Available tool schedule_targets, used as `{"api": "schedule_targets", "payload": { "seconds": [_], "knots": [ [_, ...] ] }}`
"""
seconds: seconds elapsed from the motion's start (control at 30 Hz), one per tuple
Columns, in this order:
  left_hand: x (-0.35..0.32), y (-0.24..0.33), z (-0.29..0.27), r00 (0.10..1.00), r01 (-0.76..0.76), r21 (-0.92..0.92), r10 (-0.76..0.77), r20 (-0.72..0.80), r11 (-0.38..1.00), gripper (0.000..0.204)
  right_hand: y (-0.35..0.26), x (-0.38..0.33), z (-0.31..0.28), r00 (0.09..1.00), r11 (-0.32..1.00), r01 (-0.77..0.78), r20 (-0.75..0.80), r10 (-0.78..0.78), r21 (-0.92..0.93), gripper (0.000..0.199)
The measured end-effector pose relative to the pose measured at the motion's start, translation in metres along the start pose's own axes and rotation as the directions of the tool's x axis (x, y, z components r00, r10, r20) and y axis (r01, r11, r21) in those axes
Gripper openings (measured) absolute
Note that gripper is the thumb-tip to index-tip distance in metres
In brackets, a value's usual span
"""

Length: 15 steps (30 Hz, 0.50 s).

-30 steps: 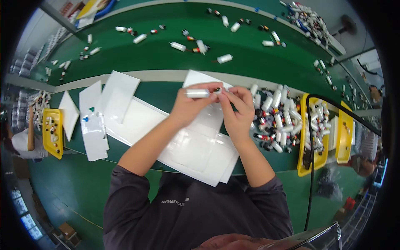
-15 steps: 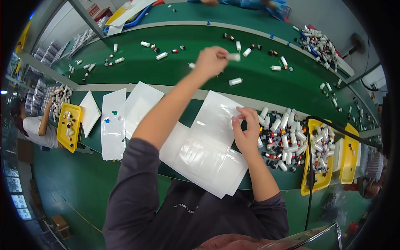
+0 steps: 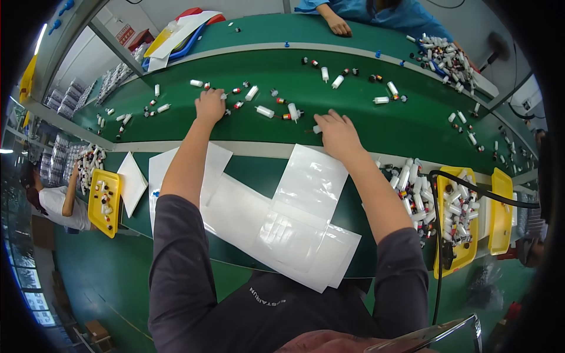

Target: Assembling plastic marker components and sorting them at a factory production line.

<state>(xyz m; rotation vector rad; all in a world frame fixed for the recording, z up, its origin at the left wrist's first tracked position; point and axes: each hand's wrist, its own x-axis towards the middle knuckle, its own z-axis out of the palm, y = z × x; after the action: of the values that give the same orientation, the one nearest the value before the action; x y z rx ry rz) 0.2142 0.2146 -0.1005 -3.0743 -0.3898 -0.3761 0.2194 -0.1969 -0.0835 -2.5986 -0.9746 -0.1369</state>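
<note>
My left hand [image 3: 210, 107] is over the green belt, its fingers curled down beside small black-and-red parts [image 3: 206, 86]; a small pale piece shows at its fingertips, too small to name. Nearer the middle, my right hand [image 3: 339, 135] bends its fingers over a small white cylinder [image 3: 318, 129] with a thin tip, mostly hidden under the hand. Between my hands lie more white cylinders [image 3: 265, 112] and small dark caps. Below them, overlapping clear plastic bags [image 3: 310, 182] and white sheets [image 3: 238, 206] cover the near table.
A heap of white cylinders [image 3: 417, 194] lies right of my right forearm, beside a filled yellow tray [image 3: 440, 235]. A black cable [image 3: 436, 282] crosses that tray. Another yellow tray [image 3: 94, 206] stands left. Across the belt, a person in blue sleeves [image 3: 400, 20] rests a hand on the table.
My left hand has moved left along the belt and no longer shows the white cylinder it held. My right hand has left the plastic bag and reached forward onto the belt.
</note>
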Motion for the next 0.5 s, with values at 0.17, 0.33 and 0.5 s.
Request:
{"api": "schedule_targets", "payload": {
  "seconds": [0.17,0.33,0.5],
  "knots": [
    [0.014,-0.028,-0.035,0.974,0.217,-0.601,-0.213,0.079,0.769,0.033,0.010,0.043,0.001,0.965,0.942,-0.255,0.116,0.234,0.220,0.031],
    [-0.024,0.078,-0.082,0.937,0.344,-0.904,-0.154,0.314,0.252,0.031,-0.017,0.082,0.024,0.904,0.860,-0.424,0.078,0.420,0.285,0.030],
    [-0.062,0.095,-0.050,0.937,-0.349,-0.436,0.306,-0.167,0.830,0.033,-0.084,0.086,0.040,0.952,0.918,-0.301,0.015,0.307,0.258,0.037]
  ]
}}
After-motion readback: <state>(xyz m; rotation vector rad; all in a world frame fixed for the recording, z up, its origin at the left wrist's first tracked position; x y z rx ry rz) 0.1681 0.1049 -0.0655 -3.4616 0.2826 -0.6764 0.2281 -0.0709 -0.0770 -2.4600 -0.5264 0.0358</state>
